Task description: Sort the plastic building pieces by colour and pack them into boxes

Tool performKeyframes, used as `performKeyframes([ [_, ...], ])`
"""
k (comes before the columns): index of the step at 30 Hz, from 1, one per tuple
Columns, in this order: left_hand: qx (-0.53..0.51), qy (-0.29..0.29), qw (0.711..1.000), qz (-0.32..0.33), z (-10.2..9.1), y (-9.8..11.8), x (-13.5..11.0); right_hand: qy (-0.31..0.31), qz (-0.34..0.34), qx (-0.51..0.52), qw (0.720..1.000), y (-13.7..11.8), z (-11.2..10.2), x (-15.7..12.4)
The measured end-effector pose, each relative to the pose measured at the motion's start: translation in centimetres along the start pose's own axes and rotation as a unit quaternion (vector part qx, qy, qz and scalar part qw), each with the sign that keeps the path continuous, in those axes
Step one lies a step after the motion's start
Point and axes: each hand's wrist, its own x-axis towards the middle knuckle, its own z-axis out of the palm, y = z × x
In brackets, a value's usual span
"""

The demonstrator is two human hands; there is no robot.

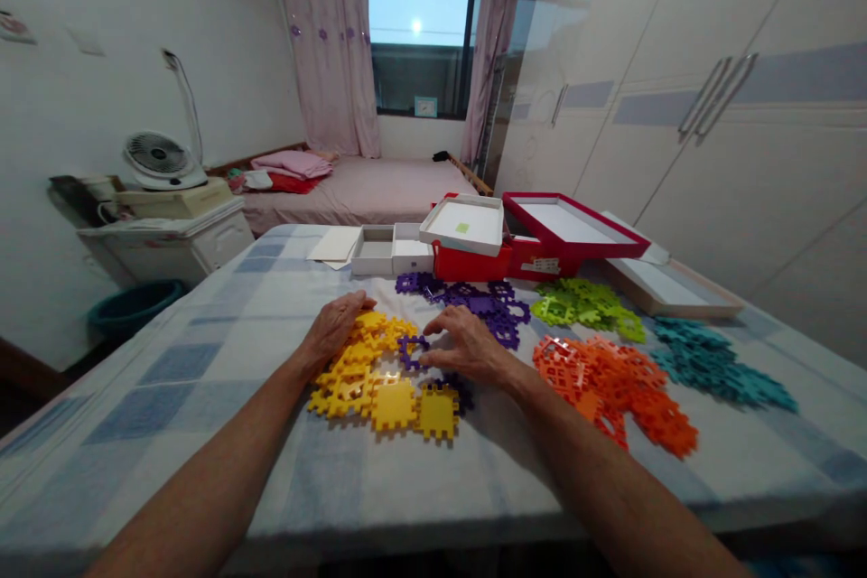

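Observation:
My left hand (337, 325) rests along the far left side of a pile of yellow interlocking plastic pieces (356, 366), its fingers stretched out and touching the pile. My right hand (467, 345) has its thumb and forefinger at the edge of a square purple interlocking piece (411, 352) with an open centre, beside the yellow pieces. Two flat yellow squares (394, 404) lie at the near end of that pile. Beyond my right hand spreads a heap of purple pieces (480, 302). A few more purple pieces show partly under my right wrist.
Orange pieces (602, 379), lime green pieces (586, 305) and teal pieces (718, 361) lie in heaps to the right. White box trays (372, 266), a red box (470, 265) and a crimson-rimmed lid (610, 248) stand at the back of the table. A checked cloth (182, 361) covers the table.

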Motion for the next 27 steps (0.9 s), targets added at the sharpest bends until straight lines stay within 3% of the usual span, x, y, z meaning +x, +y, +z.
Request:
performKeyframes([
  [6,0.009,-0.004,1.000,0.014,0.1,-0.3,0.1,-0.032,-0.017,-0.010,0.999,-0.9,0.8,-0.3],
  [11,0.006,-0.007,1.000,0.011,0.2,-0.6,0.3,0.009,-0.029,-0.049,0.998,-0.9,0.7,-0.1],
  [15,0.013,-0.016,1.000,0.019,0.2,-0.7,0.2,0.121,0.063,-0.063,0.989,0.3,-0.4,0.7],
  [18,0.031,-0.014,0.999,0.012,0.2,-0.3,0.2,0.215,0.168,-0.126,0.954,1.1,-1.9,0.7],
  [20,0.063,-0.024,0.998,0.010,0.2,0.2,0.2,0.223,0.193,-0.163,0.941,0.9,-3.0,0.0],
  [22,0.104,-0.052,0.993,0.022,0.0,0.7,0.0,0.157,0.150,-0.154,0.964,0.2,-3.9,-1.3],
  [24,0.139,-0.080,0.986,0.047,-0.4,1.1,-0.4,0.028,0.068,-0.099,0.992,-0.8,-4.3,-3.0],
  [27,0.158,-0.094,0.982,0.044,-1.2,1.2,-1.8,-0.140,-0.020,-0.008,0.990,-1.7,-3.9,-5.4],
])
